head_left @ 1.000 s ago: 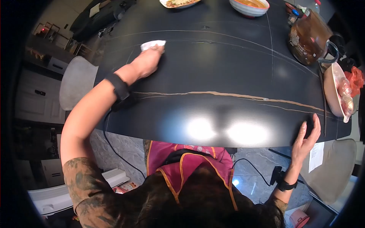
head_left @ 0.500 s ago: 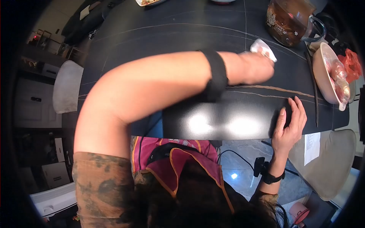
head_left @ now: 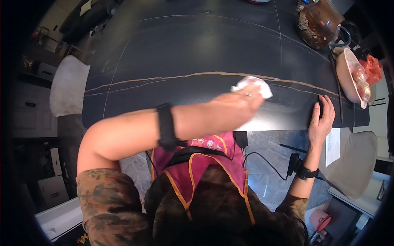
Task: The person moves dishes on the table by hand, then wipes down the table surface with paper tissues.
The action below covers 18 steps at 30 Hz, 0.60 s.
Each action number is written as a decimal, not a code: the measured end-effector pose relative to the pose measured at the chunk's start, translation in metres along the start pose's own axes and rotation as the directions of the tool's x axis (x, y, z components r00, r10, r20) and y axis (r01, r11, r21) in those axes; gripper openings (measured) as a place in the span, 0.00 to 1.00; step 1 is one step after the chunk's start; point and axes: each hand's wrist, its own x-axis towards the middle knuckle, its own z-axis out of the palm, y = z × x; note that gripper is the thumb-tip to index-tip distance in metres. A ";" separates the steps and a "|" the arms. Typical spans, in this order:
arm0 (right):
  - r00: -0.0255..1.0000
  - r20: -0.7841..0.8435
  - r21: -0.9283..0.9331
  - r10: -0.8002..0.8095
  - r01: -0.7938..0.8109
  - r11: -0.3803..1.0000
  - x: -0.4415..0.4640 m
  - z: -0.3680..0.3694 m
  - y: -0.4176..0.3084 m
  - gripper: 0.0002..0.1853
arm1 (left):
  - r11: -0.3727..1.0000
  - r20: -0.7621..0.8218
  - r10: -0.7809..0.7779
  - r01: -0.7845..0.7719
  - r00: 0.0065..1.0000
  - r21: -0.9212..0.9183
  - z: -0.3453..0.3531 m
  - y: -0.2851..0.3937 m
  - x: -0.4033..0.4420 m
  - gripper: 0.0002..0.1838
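1. White cloth [head_left: 262,87]: on the bench [head_left: 184,49], just on the near side of the brown streak [head_left: 217,74], right of the middle.
2. Left hand [head_left: 232,106]: blurred, reaching across the body, its fingers [head_left: 253,94] close together over the cloth; whether they clamp it, I cannot tell.
3. Right hand [head_left: 321,125]: over the near edge, thumb and fingers apart, holding nothing visible.
4. Dark stick [head_left: 335,84]: lying just beyond the right hand, beside the pale bowl [head_left: 344,76], which holds plastic-wrapped things [head_left: 360,80].
5. Red bag [head_left: 372,67]: beside the bowl.
6. Brown-tinted jug [head_left: 318,26]: farther back, handle toward the right.
7. Paper [head_left: 333,147]: on the right-hand chair [head_left: 357,164].
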 end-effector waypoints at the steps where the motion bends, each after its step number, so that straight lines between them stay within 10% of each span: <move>1: 1.000 0.002 -0.007 -0.005 0.005 1.000 -0.001 0.001 0.001 0.16 | 0.995 -0.012 -0.089 0.088 0.996 -0.049 -0.001 -0.008 -0.025 0.26; 10: 0.999 0.044 -0.007 0.023 -0.022 1.000 -0.001 0.007 0.015 0.16 | 0.740 -0.031 -0.671 0.666 0.741 -0.097 -0.055 -0.037 -0.262 0.42; 18: 1.000 0.007 0.003 0.016 -0.016 1.000 -0.002 0.010 0.018 0.15 | 0.541 -0.138 -0.836 0.840 0.532 -0.038 -0.056 -0.064 -0.360 0.30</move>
